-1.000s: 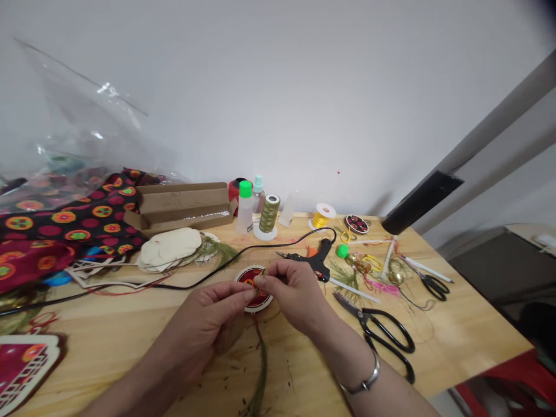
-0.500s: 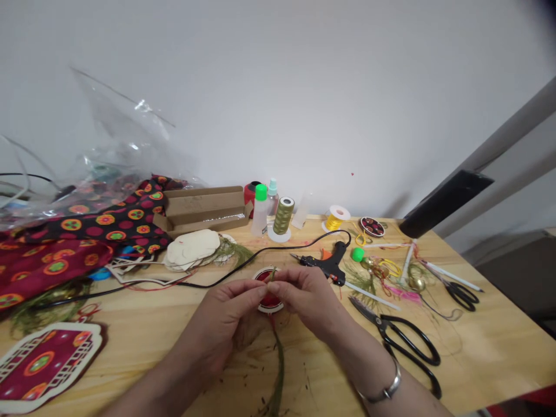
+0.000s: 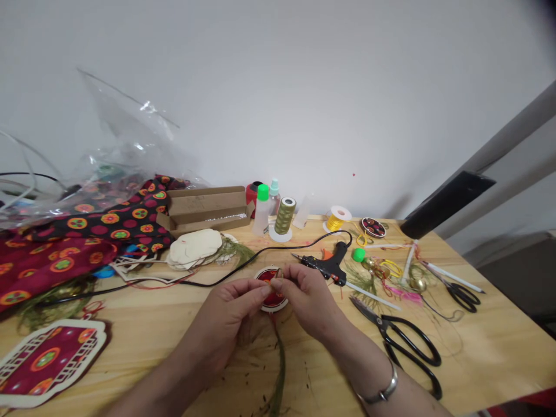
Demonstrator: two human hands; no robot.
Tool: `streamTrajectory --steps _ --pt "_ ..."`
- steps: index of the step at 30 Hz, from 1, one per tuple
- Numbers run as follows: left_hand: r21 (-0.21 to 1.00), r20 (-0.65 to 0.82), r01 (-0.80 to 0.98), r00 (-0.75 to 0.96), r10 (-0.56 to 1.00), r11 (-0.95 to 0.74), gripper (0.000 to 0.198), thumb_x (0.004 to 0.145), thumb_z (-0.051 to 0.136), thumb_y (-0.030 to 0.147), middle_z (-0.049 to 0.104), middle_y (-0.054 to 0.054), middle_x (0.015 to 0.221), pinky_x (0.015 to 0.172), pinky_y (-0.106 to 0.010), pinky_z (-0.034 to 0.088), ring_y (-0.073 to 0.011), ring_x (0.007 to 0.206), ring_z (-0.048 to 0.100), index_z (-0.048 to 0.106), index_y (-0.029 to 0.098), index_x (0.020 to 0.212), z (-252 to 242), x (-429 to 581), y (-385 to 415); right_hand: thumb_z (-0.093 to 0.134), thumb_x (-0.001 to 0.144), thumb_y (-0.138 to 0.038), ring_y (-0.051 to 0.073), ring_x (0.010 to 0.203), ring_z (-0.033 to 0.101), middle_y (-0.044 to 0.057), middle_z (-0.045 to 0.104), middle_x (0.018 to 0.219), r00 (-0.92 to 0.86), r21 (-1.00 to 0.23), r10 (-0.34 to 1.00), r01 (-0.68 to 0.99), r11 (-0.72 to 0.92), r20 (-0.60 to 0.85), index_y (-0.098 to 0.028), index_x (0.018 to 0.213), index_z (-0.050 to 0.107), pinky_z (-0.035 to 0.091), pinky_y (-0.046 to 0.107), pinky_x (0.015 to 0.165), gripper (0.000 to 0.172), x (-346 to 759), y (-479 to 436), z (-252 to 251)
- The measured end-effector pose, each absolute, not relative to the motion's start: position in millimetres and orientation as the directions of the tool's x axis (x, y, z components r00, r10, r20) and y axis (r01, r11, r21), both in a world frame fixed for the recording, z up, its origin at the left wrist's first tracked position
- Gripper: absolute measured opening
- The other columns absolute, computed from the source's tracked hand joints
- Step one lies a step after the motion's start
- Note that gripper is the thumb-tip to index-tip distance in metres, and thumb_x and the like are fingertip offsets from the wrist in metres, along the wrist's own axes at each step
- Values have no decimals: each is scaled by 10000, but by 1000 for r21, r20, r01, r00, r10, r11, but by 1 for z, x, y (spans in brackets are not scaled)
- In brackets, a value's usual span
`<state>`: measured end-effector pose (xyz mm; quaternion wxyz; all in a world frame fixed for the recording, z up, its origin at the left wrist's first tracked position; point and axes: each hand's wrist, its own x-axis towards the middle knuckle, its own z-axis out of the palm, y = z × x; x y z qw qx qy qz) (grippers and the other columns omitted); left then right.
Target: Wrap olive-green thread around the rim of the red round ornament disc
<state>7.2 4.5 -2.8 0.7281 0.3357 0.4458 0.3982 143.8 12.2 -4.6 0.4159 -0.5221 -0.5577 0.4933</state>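
Note:
Over a small round ornament (image 3: pixel 278 299) with a red face and white rim, my two hands meet at the fingertips. My left hand (image 3: pixel 230 310) is closed in a pinch, thumb against forefinger. Opposite it, my right hand (image 3: pixel 309 301) pinches too, a bit of olive-green thread (image 3: pixel 280 273) showing at its fingertips; the fingers hide most of it. From the ornament's lower edge a green tassel (image 3: pixel 280 365) trails toward me on the wooden table (image 3: pixel 339 376). Right of my hands lie a black glue gun (image 3: pixel 332 263) and large black-handled scissors (image 3: pixel 386 330).
At left are patterned fabric (image 3: pixel 61 263), a framed ornament (image 3: pixel 46 362) and pale cut-out shapes (image 3: pixel 193 249). Behind stand a cardboard box (image 3: pixel 206 208), a green-capped bottle (image 3: pixel 262 211), an olive thread spool (image 3: pixel 285 217) and a yellow spool (image 3: pixel 336 219). Smaller scissors (image 3: pixel 463 295) lie at right.
My fingertips have shifted slightly over the ornament, and more of its red face shows. The green strand that stood up between them now shows less. The whole view has moved a little.

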Motion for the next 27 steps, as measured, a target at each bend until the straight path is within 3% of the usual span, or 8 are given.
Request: streamTrajectory --steps 4,10,13,15,17,21,24,27 --pt "865 -362 -255 279 890 432 165 697 650 257 534 54 465 393 -146 241 -37 401 391 649 138 583 -5 5 4 511 732 -177 114 576 482 -14 543 593 -106 -972 994 236 15 -10 -169 604 523 387 214 548 128 147 13 -4" --pt "891 -374 -179 236 897 418 151 715 629 280 605 23 539 461 -167 331 -72 469 476 666 160 630 1 4 5 501 740 -179 117 567 475 -22 536 574 -19 -924 998 375 66 63 -178 595 515 365 215 541 145 154 15 -1" --pt "958 -274 -52 126 954 282 107 685 653 271 659 -32 863 665 -205 410 -163 820 569 702 183 651 5 1 7 502 738 -186 123 575 491 -15 562 592 24 -884 992 458 96 120 -180 615 544 364 224 553 131 155 15 1" --pt "985 -159 71 67 985 154 116 682 650 286 602 -53 1066 826 -244 376 -226 1080 464 714 197 644 4 0 8 499 737 -186 128 580 507 -8 581 599 50 -870 991 485 87 127 -178 624 561 371 230 564 129 156 16 2" --pt "983 -72 174 66 995 59 138 694 632 309 542 -65 1161 890 -284 349 -251 1165 391 713 206 652 0 -1 7 499 729 -182 130 574 512 -4 587 591 78 -869 990 491 61 113 -175 618 568 375 234 564 131 156 17 3" --pt "920 168 336 131 977 -203 119 701 614 283 390 -51 1332 917 -358 351 -263 1133 415 706 220 659 -8 2 0 510 720 -191 117 516 484 -17 557 528 122 -912 990 411 7 63 -176 570 553 360 223 522 156 157 20 1" --pt "810 299 464 202 933 -359 140 723 583 243 230 -3 1443 964 -421 299 -294 1248 279 718 252 683 -10 6 -5 537 716 -227 92 446 422 -44 491 459 94 -966 995 256 -46 -22 -171 542 527 316 205 458 183 157 22 -1" --pt "744 321 516 282 904 -425 177 740 554 212 131 15 1478 993 -449 252 -297 1304 179 721 262 710 -10 9 -8 570 702 -265 62 402 347 -47 490 460 7 -992 995 64 -104 -104 -160 540 499 270 194 418 206 155 20 0"
